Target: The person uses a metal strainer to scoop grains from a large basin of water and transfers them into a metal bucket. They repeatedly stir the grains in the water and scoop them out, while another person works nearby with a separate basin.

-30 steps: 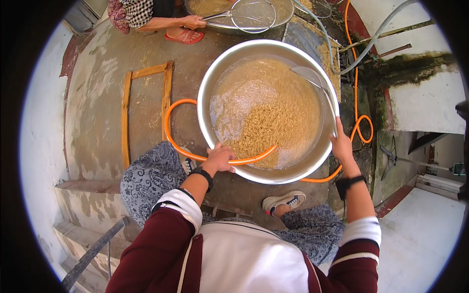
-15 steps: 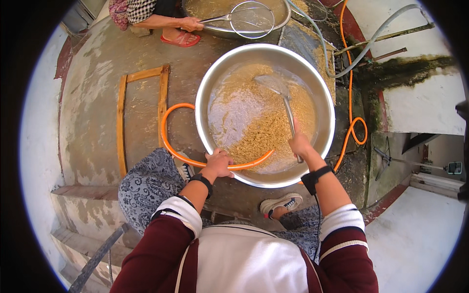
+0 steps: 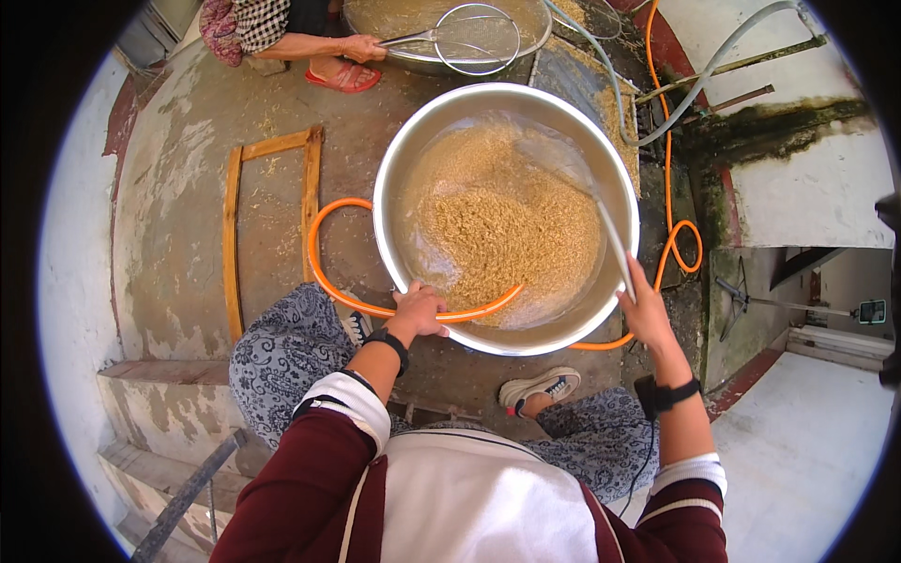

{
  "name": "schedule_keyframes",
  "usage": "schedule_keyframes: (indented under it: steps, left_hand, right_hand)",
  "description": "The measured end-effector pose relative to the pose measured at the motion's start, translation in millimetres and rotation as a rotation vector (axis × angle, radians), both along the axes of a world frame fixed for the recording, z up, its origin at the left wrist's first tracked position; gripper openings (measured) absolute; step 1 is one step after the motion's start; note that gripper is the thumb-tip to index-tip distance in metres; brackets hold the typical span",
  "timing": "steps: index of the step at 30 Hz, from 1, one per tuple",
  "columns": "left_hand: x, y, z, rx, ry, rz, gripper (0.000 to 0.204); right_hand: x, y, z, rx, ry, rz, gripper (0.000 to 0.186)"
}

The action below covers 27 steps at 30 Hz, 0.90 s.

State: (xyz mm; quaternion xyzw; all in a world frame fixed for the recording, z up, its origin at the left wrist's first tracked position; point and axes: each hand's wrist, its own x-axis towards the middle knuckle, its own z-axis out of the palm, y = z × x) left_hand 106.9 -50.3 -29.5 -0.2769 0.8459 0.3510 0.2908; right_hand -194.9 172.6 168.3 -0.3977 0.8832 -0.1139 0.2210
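Observation:
A wide metal basin (image 3: 383,192) stands before me with wet golden grain (image 3: 497,225) and cloudy water in it. At its near left rim my left hand (image 3: 419,310) is closed over an orange hose (image 3: 481,312), pressing it to the rim. The hose's end hangs over the grain. My right hand (image 3: 646,308), beyond the right rim, is wrapped round the long handle of a metal strainer (image 3: 614,230). The strainer's round head is at the basin's far right side, blurred and partly under the water.
At the far side a co-worker's hand (image 3: 361,47) holds another strainer (image 3: 477,39) over a second basin (image 3: 357,17). A wooden frame (image 3: 231,244) lies on the floor at left. A grey hose (image 3: 704,84) and more orange hose (image 3: 667,169) run along the right. Concrete steps (image 3: 160,371) are at lower left.
My right hand has swung right and outward, drawing the strainer to the basin's right side. The grain has swirled and spread across the pale water patch. My left hand stays put.

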Motion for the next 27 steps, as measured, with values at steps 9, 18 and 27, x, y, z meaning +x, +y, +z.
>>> schedule_keyframes:
  steps: [9,18,27]
  left_hand:
    - [1.0,1.8,-4.3,0.004,0.026,0.018,0.049]
    - [-0.6,3.4,-3.4,0.005,0.045,0.012,0.049]
    - [-0.8,2.4,-4.5,0.013,0.030,0.012,0.050]
  right_hand:
    - [-65.5,-44.6,-138.6,0.174,-0.323,-0.575,0.074]
    - [-17.9,-67.0,-159.1,-0.423,-1.252,-1.045,0.092]
    - [54.3,-91.1,-120.7,-0.455,-1.327,-0.829,0.082]
